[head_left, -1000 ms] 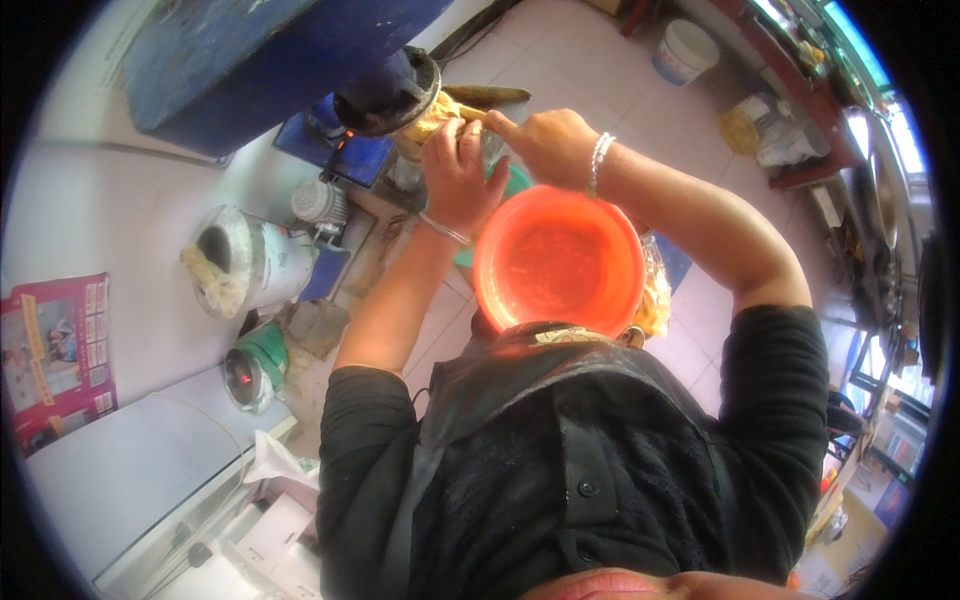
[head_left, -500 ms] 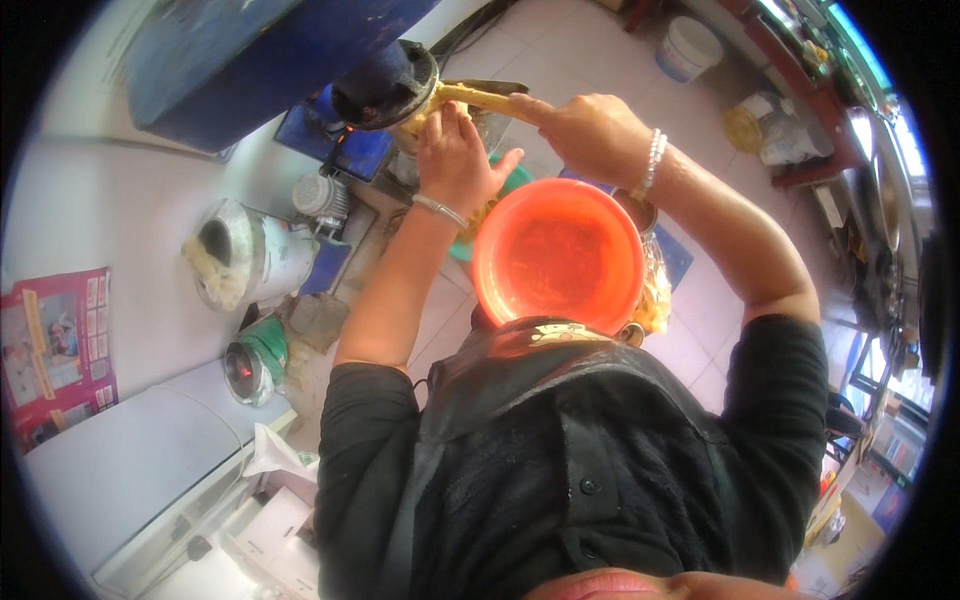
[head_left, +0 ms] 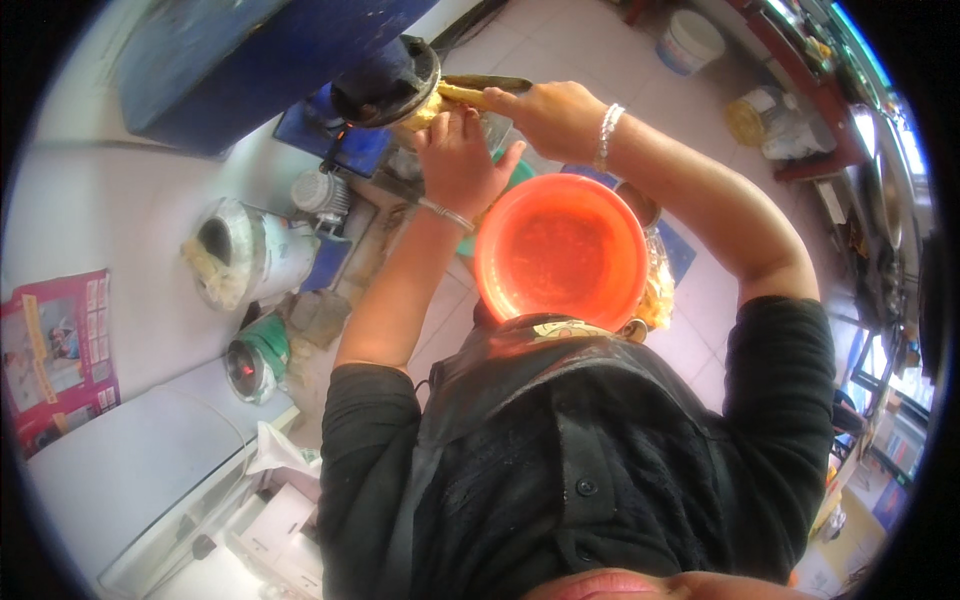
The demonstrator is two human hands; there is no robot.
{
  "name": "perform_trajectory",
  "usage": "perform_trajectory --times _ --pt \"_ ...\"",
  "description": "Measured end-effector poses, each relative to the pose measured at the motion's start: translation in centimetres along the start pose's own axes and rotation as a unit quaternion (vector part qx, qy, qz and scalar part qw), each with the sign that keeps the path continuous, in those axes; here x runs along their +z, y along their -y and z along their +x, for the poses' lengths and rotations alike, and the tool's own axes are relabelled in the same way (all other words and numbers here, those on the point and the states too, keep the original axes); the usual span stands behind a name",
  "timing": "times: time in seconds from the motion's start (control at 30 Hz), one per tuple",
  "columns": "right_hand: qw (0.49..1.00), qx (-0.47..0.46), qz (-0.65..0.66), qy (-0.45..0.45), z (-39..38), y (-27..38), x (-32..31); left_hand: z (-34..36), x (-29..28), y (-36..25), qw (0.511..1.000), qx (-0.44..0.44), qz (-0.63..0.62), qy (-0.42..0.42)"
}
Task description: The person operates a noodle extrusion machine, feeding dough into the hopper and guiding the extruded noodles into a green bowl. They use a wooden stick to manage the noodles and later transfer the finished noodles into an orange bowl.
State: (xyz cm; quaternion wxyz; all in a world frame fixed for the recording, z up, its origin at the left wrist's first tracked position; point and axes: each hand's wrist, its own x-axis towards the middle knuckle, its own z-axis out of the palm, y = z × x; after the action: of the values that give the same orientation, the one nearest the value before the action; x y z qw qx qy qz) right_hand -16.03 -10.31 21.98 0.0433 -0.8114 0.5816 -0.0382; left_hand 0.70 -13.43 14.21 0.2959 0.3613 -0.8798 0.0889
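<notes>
My right hand (head_left: 562, 120) is wrapped round a yellowish wooden stick (head_left: 465, 96), whose far end reaches the round, dark metal mouth (head_left: 395, 85) of a blue machine (head_left: 240, 70). Soft yellow paste (head_left: 425, 112) clings to the rim there. Just below the paste is my left hand (head_left: 462, 160), fingers stretched up towards it and thumb spread apart; whether the fingertips touch it I cannot tell. An orange-red plastic basin (head_left: 560, 250) sits against my apron, nearer to me than both hands, and a green container (head_left: 520, 172) shows partly behind my left hand.
To the left stand a white drum-shaped container (head_left: 265, 250), a grey motor (head_left: 320, 192) and a green-wrapped can (head_left: 265, 350). A white bucket (head_left: 690, 42) is on the tiled floor at the far right, near a reddish-brown shelf (head_left: 830, 160).
My right hand has moved left and slightly up along with the stick, closer to the machine's mouth. My left hand has shifted slightly, its fingers a little more bent. The basin has hardly moved.
</notes>
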Motion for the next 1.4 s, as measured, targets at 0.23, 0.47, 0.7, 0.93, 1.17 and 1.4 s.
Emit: perform_trajectory --times 0.23,0.47,0.7,0.93,1.17,1.4 --pt "0.998 0.055 0.031 0.027 -2.8 -0.2 -4.4 -0.2 0.0 0.8 1.000 -0.007 -0.003 0.005" --pt "0.996 0.042 0.067 0.032 -1.1 0.4 -1.5 -0.9 1.6 0.6 0.998 0.026 -0.035 -0.048" --pt "0.997 0.001 0.024 0.073 0.7 0.9 -1.2 -0.8 1.2 0.6 0.998 0.038 -0.035 -0.047" --pt "0.999 -0.003 0.018 0.033 -0.1 0.8 -2.6 -0.2 -0.3 0.3 0.999 0.034 -0.019 0.015" --pt "0.997 0.052 -0.001 0.053 -6.4 1.3 -5.8 -4.3 -2.8 4.0 0.995 -0.015 -0.067 -0.069" --pt "0.998 0.008 -0.031 0.058 -5.9 3.2 -3.4 -4.1 -1.6 4.8 0.993 0.011 -0.111 -0.030"
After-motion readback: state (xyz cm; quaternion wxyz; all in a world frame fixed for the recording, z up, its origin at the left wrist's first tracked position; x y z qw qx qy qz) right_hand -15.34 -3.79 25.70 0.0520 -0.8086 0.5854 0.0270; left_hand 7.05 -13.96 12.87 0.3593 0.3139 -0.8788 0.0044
